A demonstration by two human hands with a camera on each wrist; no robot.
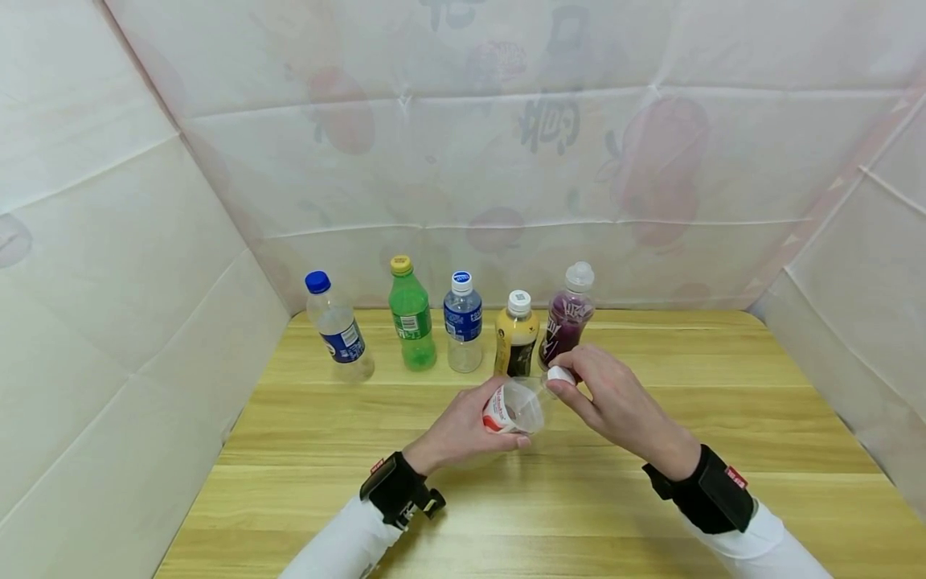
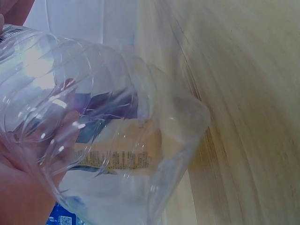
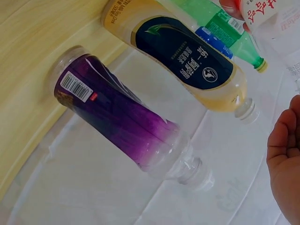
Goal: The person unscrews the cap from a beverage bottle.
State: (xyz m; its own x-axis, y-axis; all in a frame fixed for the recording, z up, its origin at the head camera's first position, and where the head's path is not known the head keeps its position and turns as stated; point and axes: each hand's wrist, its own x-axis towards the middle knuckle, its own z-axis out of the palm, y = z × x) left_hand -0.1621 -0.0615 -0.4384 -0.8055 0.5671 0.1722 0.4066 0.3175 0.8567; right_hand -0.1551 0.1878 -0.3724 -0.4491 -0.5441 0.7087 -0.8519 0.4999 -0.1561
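Note:
My left hand (image 1: 459, 426) grips a clear plastic bottle (image 1: 526, 408) with a red-and-white label (image 1: 495, 412), tilted so that its base faces me and its neck points up to the right. At the neck, the thumb and fingers of my right hand (image 1: 618, 394) pinch a white cap (image 1: 560, 375). The ribbed wall of this bottle (image 2: 117, 108) fills much of the left wrist view, and the left fingers show through it. A yellow bottle (image 1: 517, 331) and a purple-labelled bottle (image 1: 567, 318) stand just behind the hands. The right fingertips are hidden in the right wrist view.
Further left in the row stand a blue-labelled bottle (image 1: 463, 322) with a white cap, a green bottle (image 1: 411, 322) with a yellow cap, and a clear bottle (image 1: 340, 334) with a blue cap. The wooden table (image 1: 304, 482) meets pale printed sheeting (image 1: 448, 177) at the back.

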